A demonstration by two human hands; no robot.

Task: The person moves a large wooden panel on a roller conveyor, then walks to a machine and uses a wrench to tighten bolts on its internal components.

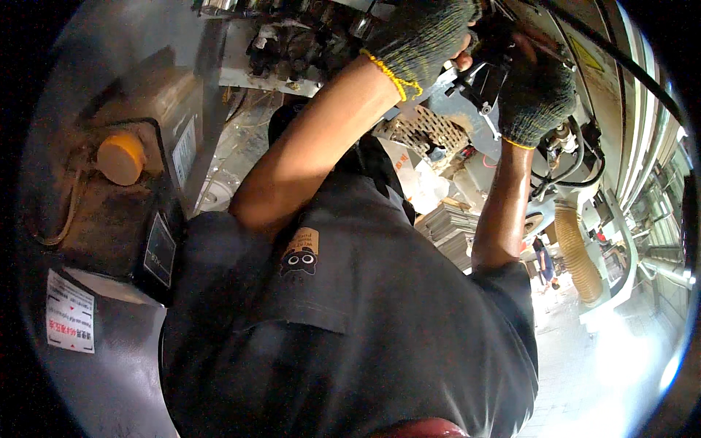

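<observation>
Both my arms reach up to a machine above my dark shirt. Each hand wears a dark knit glove with a yellow cuff edge. My left hand (422, 40) is curled against the upper left of a black machine part (483, 79). My right hand (538, 95) is closed around that part's right side, just above black cables (577, 175). The gloves hide how the fingers sit on the part. Grey metal plating of the machine (445, 91) lies right behind it.
At left stands a dusty machine housing with an orange round cap (120, 157) and a white label (69, 321). Below the hands are a perforated metal plate (427, 131), a stack of flat sheets (449, 226) and a tan ribbed hose (577, 255). A person (544, 263) stands far off.
</observation>
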